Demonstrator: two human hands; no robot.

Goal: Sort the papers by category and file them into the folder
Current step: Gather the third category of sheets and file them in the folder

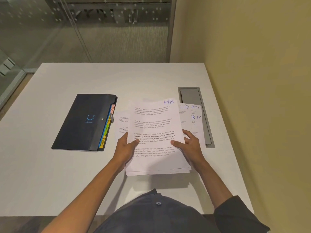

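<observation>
A dark buttoned shirt front [156,214] fills the near edge at six o'clock. Just beyond it, both hands hold a stack of papers [154,132] above the white bench [67,174]; the top sheet is marked "HR". The left hand [125,148] has its grip pinching the stack's left edge, thumb on top. The right hand [188,143] grips the right edge the same way. At three o'clock of the stack lie sheets [191,118] marked "HR" and "SPORTS", partly over a grey cable tray [195,95]. At nine o'clock lies a dark folder [84,121] with coloured tabs.
</observation>
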